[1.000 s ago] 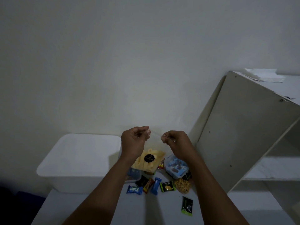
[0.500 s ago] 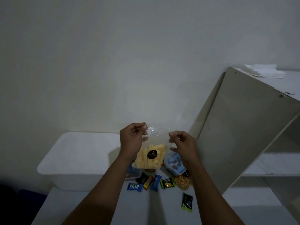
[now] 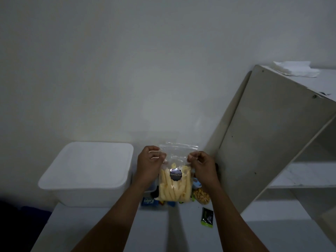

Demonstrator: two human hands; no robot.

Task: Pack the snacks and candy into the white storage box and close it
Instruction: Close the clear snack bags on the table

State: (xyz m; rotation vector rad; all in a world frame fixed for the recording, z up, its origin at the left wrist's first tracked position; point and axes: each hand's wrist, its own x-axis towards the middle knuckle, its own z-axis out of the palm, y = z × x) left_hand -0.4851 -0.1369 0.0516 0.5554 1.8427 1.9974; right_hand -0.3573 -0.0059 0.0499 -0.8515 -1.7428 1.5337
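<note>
Left hand (image 3: pixel 148 166) and right hand (image 3: pixel 203 168) each pinch an upper corner of a clear zip bag of pale yellow snack sticks (image 3: pixel 174 190), fingers curled onto the plastic just below the zip strip. The bag hangs upright between them, above the bench (image 3: pixel 172 237). Its long axis runs twelve to six, the zip mouth at twelve and the loaded bottom at six. The sticks inside stand roughly along that same line, and a dark round label (image 3: pixel 176 176) faces the camera.

The white storage box (image 3: pixel 87 164) sits on the bench at nine o'clock from the bag, just beside the left forearm, with its lid lying flat on top. I judge the lid must come off before anything goes in. The left hand is the nearer one to the box, so it seems the likelier to lift the lid while the right keeps the bag.

Below the bag, at six o'clock, the other sweets lie on the bench:
- a blue wrapped candy (image 3: pixel 148 201)
- a small bag of yellow nuggets (image 3: pixel 201 196)
- a green and black sachet (image 3: pixel 207 217) lying apart at five o'clock

A white shelf unit (image 3: pixel 272 142) stands at three o'clock, with folded paper (image 3: pixel 296 69) on top.
</note>
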